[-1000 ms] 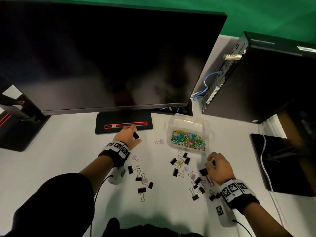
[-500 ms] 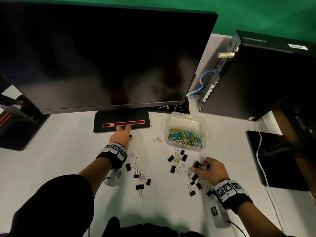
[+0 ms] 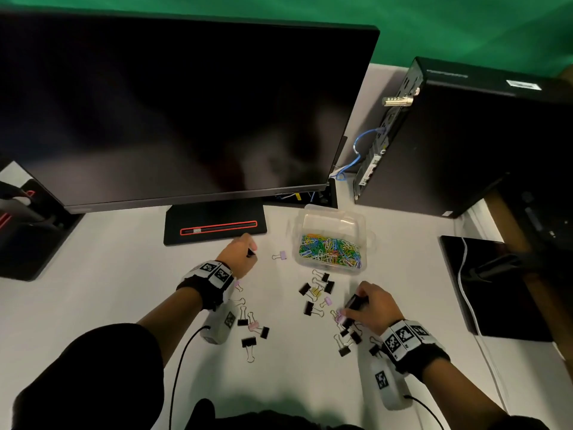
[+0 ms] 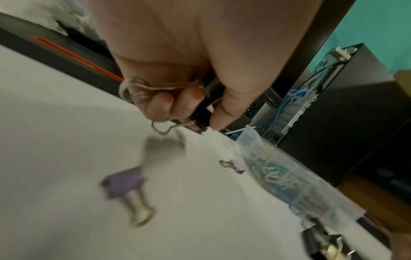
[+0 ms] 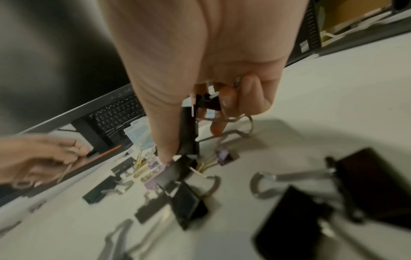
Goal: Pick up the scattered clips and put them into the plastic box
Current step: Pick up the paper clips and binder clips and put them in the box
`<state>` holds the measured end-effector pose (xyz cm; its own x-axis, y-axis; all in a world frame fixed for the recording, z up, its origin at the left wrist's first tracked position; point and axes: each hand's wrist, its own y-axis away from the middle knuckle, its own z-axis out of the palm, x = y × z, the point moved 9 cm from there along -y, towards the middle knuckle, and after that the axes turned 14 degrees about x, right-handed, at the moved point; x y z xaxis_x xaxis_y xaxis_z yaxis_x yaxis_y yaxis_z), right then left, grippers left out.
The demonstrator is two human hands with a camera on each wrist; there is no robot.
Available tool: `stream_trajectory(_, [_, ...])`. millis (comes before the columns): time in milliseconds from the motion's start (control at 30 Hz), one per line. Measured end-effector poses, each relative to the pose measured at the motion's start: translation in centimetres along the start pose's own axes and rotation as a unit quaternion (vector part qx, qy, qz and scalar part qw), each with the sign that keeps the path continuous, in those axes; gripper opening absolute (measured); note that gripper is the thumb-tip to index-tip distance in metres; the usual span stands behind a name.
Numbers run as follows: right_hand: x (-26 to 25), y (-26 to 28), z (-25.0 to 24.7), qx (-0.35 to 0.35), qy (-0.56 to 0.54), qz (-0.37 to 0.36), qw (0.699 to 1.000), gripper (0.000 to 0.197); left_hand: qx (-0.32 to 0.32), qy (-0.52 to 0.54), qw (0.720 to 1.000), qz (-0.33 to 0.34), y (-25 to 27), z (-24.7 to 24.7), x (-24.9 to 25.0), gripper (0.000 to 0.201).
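Observation:
A clear plastic box (image 3: 331, 225) half full of coloured paper clips stands on the white desk, right of the monitor foot. Black, purple and yellow binder clips (image 3: 316, 291) lie scattered below it. My left hand (image 3: 240, 254) hovers left of the box, fingers curled round black binder clips (image 4: 201, 112) with wire handles sticking out. My right hand (image 3: 369, 305) is low over the right cluster, gripping black binder clips (image 5: 189, 130) between thumb and fingers, with the thumb tip down among the lying clips. A lone purple clip (image 3: 280, 255) lies between left hand and box.
A big dark monitor (image 3: 173, 110) on a black foot (image 3: 214, 226) fills the back. A black computer case (image 3: 465, 144) with a blue cable stands at the right rear, a black pad (image 3: 490, 287) with a white cable at the right. More binder clips (image 3: 252, 328) lie near my left forearm.
My right hand has moved down and left from beside the box into the right clip cluster. My left hand stays near the monitor foot, holding its clips.

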<state>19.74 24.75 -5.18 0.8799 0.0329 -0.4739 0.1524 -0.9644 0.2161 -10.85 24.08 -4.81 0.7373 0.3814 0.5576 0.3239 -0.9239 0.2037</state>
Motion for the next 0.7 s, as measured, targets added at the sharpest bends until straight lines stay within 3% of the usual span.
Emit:
stream_trajectory(133, [-0.3, 0.0, 0.0, -0.040, 0.014, -0.013, 0.999, 0.034, -0.042, 0.063, 0.997, 0.036, -0.7, 0.9, 4.3, 0.013])
stream_trajectory(267, [-1.5, -2.8, -3.5, 0.012, -0.026, -0.020, 0.999, 0.023, -0.030, 0.080, 0.995, 0.060, -2.5, 1.0, 9.2, 0.029])
stream_trajectory(500, [-5.1, -10.5, -8.0, 0.075, 0.006, -0.045, 0.996, 0.022, -0.004, 0.057, 0.993, 0.103, -6.3, 2.5, 15.8, 0.019])
stream_trajectory(700, [-6.1, -14.5, -7.0, 0.049, 0.058, -0.032, 0.997, 0.019, -0.066, -0.028, 0.988, 0.138, -7.3, 6.0, 18.2, 0.051])
